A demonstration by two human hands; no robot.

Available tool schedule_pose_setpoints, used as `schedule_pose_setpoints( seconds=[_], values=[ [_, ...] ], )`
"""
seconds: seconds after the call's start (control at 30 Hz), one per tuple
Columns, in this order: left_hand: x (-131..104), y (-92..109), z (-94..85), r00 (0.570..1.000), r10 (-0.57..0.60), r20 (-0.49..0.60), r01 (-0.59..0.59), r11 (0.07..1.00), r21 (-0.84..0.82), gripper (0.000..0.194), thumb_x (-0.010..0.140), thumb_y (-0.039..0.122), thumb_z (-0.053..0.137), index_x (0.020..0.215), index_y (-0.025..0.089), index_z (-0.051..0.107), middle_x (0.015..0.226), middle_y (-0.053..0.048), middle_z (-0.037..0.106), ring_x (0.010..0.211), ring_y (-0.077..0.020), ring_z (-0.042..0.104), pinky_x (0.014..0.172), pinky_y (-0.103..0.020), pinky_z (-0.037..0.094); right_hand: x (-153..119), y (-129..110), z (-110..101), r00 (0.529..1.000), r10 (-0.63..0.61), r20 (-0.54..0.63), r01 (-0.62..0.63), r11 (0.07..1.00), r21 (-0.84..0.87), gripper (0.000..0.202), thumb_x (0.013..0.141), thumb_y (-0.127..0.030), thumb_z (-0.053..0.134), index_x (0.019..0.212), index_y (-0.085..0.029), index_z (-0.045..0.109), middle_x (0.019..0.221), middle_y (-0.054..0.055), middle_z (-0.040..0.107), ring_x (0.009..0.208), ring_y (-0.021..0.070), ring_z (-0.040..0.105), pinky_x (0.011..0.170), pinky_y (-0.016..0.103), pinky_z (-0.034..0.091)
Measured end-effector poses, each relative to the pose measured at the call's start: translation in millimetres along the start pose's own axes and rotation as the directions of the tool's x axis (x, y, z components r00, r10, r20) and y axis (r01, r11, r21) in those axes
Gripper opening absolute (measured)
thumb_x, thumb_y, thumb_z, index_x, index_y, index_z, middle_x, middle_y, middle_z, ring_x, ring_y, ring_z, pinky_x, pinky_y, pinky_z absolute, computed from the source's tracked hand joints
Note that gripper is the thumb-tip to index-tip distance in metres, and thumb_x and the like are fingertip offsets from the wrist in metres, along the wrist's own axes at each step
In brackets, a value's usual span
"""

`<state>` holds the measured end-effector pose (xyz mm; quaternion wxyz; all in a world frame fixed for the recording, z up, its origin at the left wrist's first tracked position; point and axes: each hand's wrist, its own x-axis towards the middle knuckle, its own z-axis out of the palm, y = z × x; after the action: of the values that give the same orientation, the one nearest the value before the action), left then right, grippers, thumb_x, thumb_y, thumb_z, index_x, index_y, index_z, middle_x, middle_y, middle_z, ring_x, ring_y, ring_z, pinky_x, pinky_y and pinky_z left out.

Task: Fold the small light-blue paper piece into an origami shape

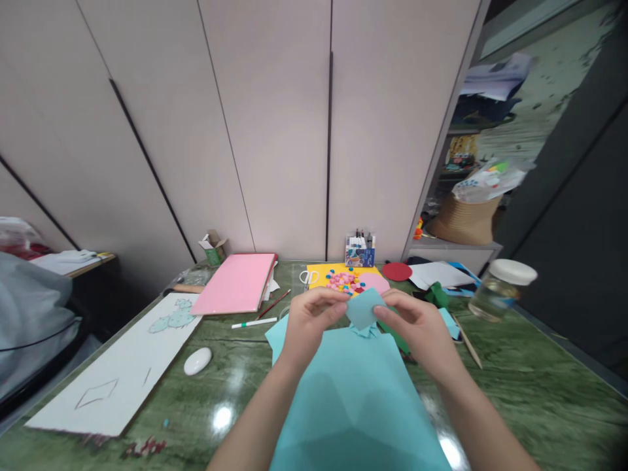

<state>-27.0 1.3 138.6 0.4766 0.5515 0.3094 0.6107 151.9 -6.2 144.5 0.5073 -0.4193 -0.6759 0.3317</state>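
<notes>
My left hand (pixel 308 320) and my right hand (pixel 416 327) together pinch a small light-blue paper piece (pixel 364 309), held up above the green marble table (pixel 515 386). Fingers of both hands close on its left and right edges. Under my hands lies a large light-blue paper sheet (pixel 353 399), reaching to the table's near edge, with small blue scraps (pixel 366 331) at its far end. A green paper piece (pixel 396 337) pokes out beneath my right hand.
A long white board with a cactus drawing (pixel 122 366) lies left, a white oval object (pixel 197 360) beside it. Farther back: pink folder (pixel 238 282), white marker (pixel 254 323), yellow sheet with coloured dots (pixel 343 280), pen box (pixel 360 250), red disc (pixel 396 271), glass jar (pixel 500 289), wooden stick (pixel 468 343).
</notes>
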Motion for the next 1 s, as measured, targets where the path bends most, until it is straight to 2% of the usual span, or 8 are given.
schedule_pose_setpoints(
  seconds=[0.17, 0.33, 0.47, 0.6, 0.73, 0.83, 1.0],
  values=[
    [1.4, 0.3, -1.7, 0.999, -0.041, 0.005, 0.041, 0.997, -0.069, 0.01, 0.07, 0.018, 0.067, 0.08, 0.019, 0.069, 0.073, -0.001, 0.064, 0.069, -0.0103, 0.056, 0.066, -0.019, 0.043, 1.1, -1.1, -0.2, 0.999, 0.033, -0.018, -0.034, 0.999, -0.031, 0.021, 0.077, -0.036, 0.06, 0.066, -0.018, 0.059, 0.072, 0.003, 0.06, 0.072, 0.0172, 0.055, 0.065, 0.027, 0.043],
    [3.5, 4.9, 1.1, 0.981, -0.146, 0.126, 0.145, 0.989, 0.011, 0.031, 0.068, 0.025, 0.07, 0.097, 0.018, 0.063, 0.073, 0.0, 0.06, 0.07, -0.0122, 0.055, 0.062, -0.021, 0.043, 0.9, -1.2, 0.8, 1.0, -0.02, -0.015, 0.018, 0.993, -0.112, 0.023, 0.077, -0.037, 0.059, 0.063, -0.019, 0.058, 0.068, 0.002, 0.059, 0.067, 0.0163, 0.054, 0.063, 0.027, 0.043],
    [4.1, 2.2, 5.2, 0.977, -0.202, 0.065, 0.197, 0.977, 0.081, 0.032, 0.062, 0.027, 0.075, 0.088, 0.016, 0.062, 0.059, 0.004, 0.054, 0.054, -0.0079, 0.049, 0.051, -0.019, 0.038, 0.8, -0.4, 1.5, 1.0, -0.026, 0.009, 0.027, 0.989, -0.145, 0.023, 0.077, -0.036, 0.059, 0.062, -0.019, 0.058, 0.066, 0.001, 0.059, 0.065, 0.0156, 0.053, 0.062, 0.026, 0.043],
    [5.0, -2.7, 5.3, 0.973, -0.213, 0.094, 0.22, 0.973, -0.072, 0.032, 0.058, 0.026, 0.078, 0.082, 0.015, 0.061, 0.055, 0.006, 0.054, 0.05, -0.006, 0.049, 0.051, -0.018, 0.039, 0.4, -0.5, 0.8, 0.999, 0.0, 0.038, 0.003, 0.995, -0.095, 0.023, 0.078, -0.036, 0.059, 0.063, -0.018, 0.059, 0.067, 0.001, 0.06, 0.066, 0.0155, 0.054, 0.062, 0.026, 0.042],
    [5.7, -3.6, 3.5, 0.961, -0.242, 0.137, 0.267, 0.939, -0.217, 0.035, 0.059, 0.024, 0.078, 0.086, 0.016, 0.058, 0.061, 0.003, 0.061, 0.053, -0.0081, 0.054, 0.053, -0.019, 0.042, -0.2, -2.8, -1.5, 0.999, -0.03, 0.042, 0.032, 0.999, -0.044, 0.027, 0.083, -0.037, 0.052, 0.064, -0.018, 0.06, 0.069, 0.002, 0.06, 0.069, 0.0161, 0.055, 0.065, 0.026, 0.044],
    [5.7, -1.4, 3.0, 0.956, -0.257, 0.142, 0.286, 0.923, -0.256, 0.04, 0.059, 0.023, 0.078, 0.092, 0.017, 0.056, 0.069, 0.0, 0.064, 0.056, -0.0101, 0.057, 0.055, -0.021, 0.044, -0.8, -4.8, -3.5, 0.996, -0.086, 0.018, 0.086, 0.996, -0.016, 0.027, 0.085, -0.037, 0.05, 0.069, -0.019, 0.063, 0.075, 0.004, 0.063, 0.076, 0.0177, 0.057, 0.072, 0.027, 0.045],
    [5.5, 3.0, 3.1, 0.946, -0.28, 0.165, 0.314, 0.917, -0.244, 0.037, 0.06, 0.023, 0.077, 0.092, 0.018, 0.058, 0.073, -0.001, 0.064, 0.058, -0.0107, 0.058, 0.057, -0.022, 0.045, -3.4, -3.3, -4.1, 0.984, -0.175, -0.019, 0.175, 0.984, 0.027, 0.01, 0.077, -0.03, 0.064, 0.084, -0.022, 0.065, 0.086, 0.005, 0.062, 0.086, 0.0194, 0.057, 0.075, 0.029, 0.047]
  ],
)
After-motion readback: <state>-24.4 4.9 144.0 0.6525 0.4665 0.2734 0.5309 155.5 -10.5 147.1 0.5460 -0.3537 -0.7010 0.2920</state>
